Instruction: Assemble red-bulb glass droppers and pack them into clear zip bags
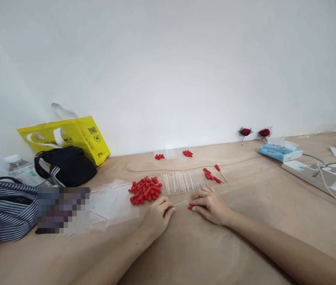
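My left hand (158, 214) pinches pale stick (181, 203); stick juts right, long axis roughly sideways, free end angled away from me. My right hand (211, 206) pinches red piece (190, 207) just beyond that end, apart. Red pile (145, 190) nearer left hand.

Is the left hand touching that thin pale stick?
Touching: the head view shows the stick jutting from the fingertips of the left hand.
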Action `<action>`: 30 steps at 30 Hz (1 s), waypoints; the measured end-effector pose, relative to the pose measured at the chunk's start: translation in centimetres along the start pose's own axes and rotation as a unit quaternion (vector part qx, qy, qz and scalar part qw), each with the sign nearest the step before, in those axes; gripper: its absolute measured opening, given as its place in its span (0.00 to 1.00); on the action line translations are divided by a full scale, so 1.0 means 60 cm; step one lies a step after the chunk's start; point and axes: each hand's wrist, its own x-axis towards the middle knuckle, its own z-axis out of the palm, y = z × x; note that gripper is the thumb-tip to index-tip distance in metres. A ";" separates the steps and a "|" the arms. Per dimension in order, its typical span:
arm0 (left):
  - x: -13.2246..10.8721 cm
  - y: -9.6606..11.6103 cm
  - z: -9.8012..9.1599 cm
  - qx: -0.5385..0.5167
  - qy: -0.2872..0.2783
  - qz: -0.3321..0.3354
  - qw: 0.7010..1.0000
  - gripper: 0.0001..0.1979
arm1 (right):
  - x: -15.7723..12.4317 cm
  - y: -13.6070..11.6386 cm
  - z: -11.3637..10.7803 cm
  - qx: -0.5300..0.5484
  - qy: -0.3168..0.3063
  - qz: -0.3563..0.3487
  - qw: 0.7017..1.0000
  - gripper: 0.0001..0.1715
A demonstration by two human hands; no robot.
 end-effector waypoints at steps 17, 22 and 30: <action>0.024 0.000 0.017 -0.071 0.005 -0.094 0.993 0.07 | 0.022 -0.002 0.013 0.056 0.033 0.039 0.997 0.06; 0.018 -0.002 0.014 -0.085 0.021 -0.108 0.990 0.06 | 0.018 -0.001 0.017 0.094 0.052 0.069 0.992 0.03; 0.019 0.004 0.010 -0.126 0.006 -0.081 0.989 0.06 | 0.020 -0.007 0.015 0.160 0.036 0.095 0.982 0.04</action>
